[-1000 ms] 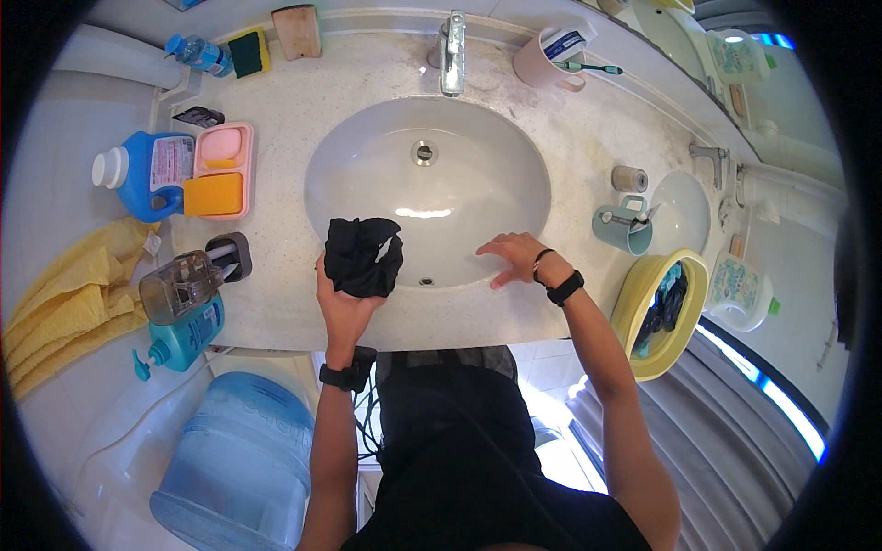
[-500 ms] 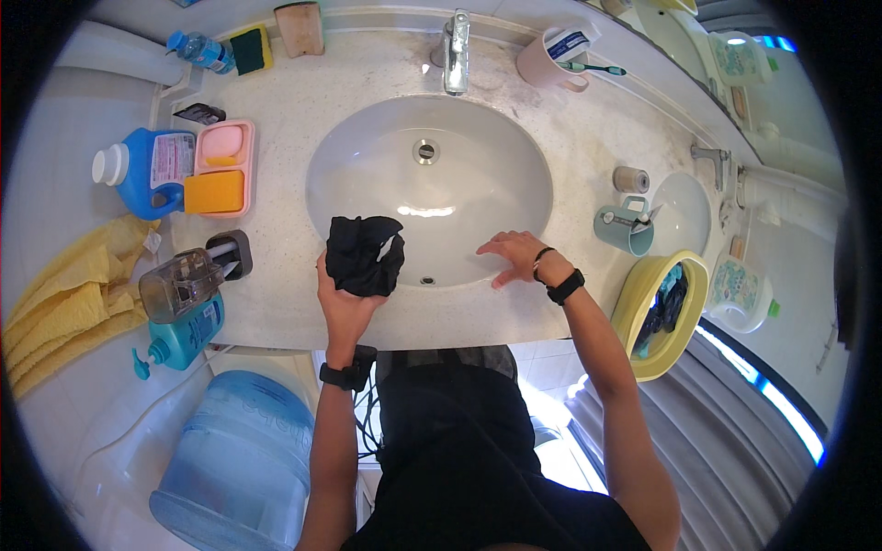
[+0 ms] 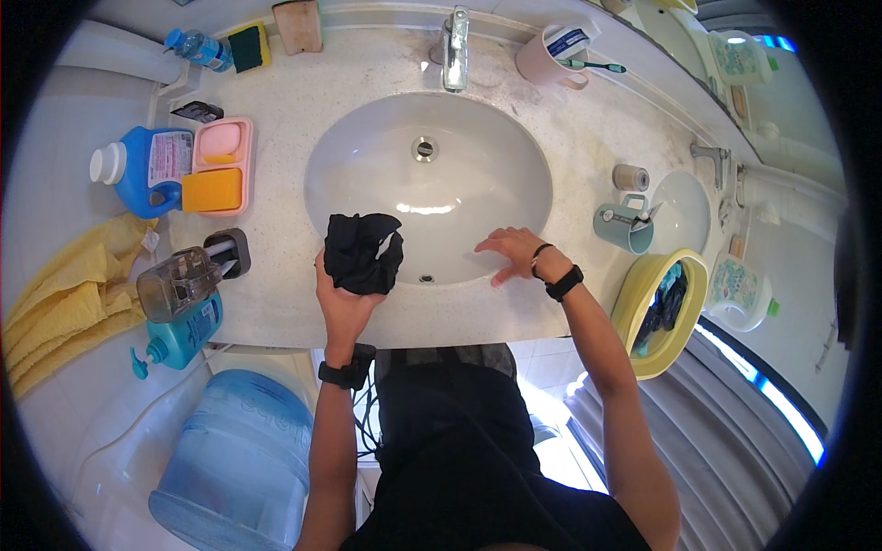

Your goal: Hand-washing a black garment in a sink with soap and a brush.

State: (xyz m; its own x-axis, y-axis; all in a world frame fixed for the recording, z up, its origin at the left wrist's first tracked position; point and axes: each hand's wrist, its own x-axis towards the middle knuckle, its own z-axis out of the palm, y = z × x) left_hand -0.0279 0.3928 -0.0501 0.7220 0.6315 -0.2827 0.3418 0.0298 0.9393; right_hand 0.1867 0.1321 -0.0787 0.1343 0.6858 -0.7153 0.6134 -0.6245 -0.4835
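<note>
A bunched black cloth [image 3: 360, 253] with a small white patch, perhaps a tag, rests in my left hand [image 3: 342, 308]. My fingers are mostly hidden beneath it, at the left front rim of the white oval sink [image 3: 478, 174]. My right hand [image 3: 516, 252] hovers over the sink's right front part, fingers apart and holding nothing. The sink holds no visible water, and its metal drain [image 3: 424, 150] shows near the back. Behind it stands the chrome faucet [image 3: 456, 50].
On the left are a pink soap tray [image 3: 246, 147], a blue jug [image 3: 138, 170], a pump bottle [image 3: 188, 332] and a yellow towel [image 3: 83, 285]. At right sit a pink cup [image 3: 542, 66], a green mug [image 3: 617, 230] and a yellow basin [image 3: 628, 303] with dark cloth inside.
Almost nothing differs; the whole view shifts very slightly. My left hand still holds the black cloth, and my right hand stays open above the sink.
</note>
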